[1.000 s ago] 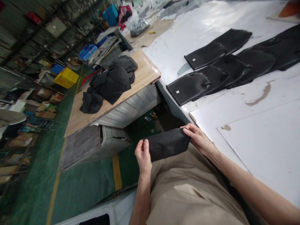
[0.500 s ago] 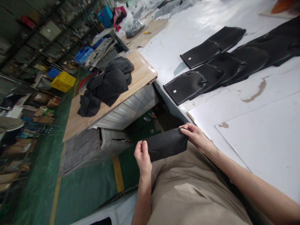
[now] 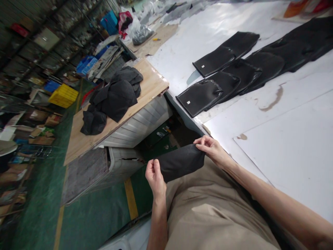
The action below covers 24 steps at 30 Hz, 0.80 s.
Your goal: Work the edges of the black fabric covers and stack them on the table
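Observation:
A strip of black fabric (image 3: 182, 162) is stretched between my two hands, above my lap. Its left end is pinched by my left hand (image 3: 156, 177), thumb on top. At the upper right corner, my right hand (image 3: 210, 150) grips it between thumb and fingers, close to the white table's edge. Overlapping black panels (image 3: 201, 95) with a small white tag lie in a row on the table, and a shorter black stack (image 3: 218, 57) sits behind them. On the wooden board to the left rests a heap of black cloth pieces (image 3: 114, 97).
The white table (image 3: 291, 146) fills the right side. A wooden board (image 3: 153, 83) lies over a white bin (image 3: 140, 126), with a dark gap between it and the table. Farther off are a yellow crate (image 3: 63, 95), a plastic bag (image 3: 142, 34) and cluttered shelves (image 3: 52, 45).
The view has shifted slightly, so the surroundings sit a little further left. Both hands still hold the black fabric, which stays stretched in much the same pose.

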Each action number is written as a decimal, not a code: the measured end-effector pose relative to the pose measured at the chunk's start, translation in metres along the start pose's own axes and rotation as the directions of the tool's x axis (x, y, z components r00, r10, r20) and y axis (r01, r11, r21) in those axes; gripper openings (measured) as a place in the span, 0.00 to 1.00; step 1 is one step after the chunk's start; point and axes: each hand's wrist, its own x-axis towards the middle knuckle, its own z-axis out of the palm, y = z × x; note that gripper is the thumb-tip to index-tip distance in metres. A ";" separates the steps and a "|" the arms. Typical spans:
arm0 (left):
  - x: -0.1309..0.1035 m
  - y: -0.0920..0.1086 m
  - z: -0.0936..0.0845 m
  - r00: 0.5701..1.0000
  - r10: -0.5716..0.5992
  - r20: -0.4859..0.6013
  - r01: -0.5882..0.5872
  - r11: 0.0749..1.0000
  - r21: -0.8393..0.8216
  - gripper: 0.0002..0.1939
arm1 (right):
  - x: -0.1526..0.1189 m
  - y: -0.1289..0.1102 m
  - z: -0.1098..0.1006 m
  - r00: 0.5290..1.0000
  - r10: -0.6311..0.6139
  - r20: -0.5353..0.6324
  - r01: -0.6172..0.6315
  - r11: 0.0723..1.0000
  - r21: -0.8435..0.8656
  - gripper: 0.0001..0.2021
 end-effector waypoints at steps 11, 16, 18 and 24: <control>0.001 0.002 -0.001 1.000 0.015 0.003 -0.015 0.999 0.048 0.17 | 0.000 0.000 -0.001 0.998 0.053 0.029 -0.052 0.998 -0.046 0.18; 0.007 -0.004 -0.004 0.999 -0.036 0.037 0.034 0.998 0.056 0.16 | -0.002 -0.004 0.001 0.998 0.022 0.052 -0.021 0.999 -0.028 0.17; 0.009 -0.006 -0.004 0.999 -0.028 0.024 0.026 0.998 0.056 0.15 | -0.002 -0.005 0.002 0.998 0.008 0.066 -0.007 1.000 -0.026 0.17; 0.012 -0.013 -0.004 0.998 0.016 0.062 -0.017 1.000 0.025 0.15 | -0.003 -0.008 0.003 0.996 -0.004 0.088 0.010 0.998 -0.062 0.17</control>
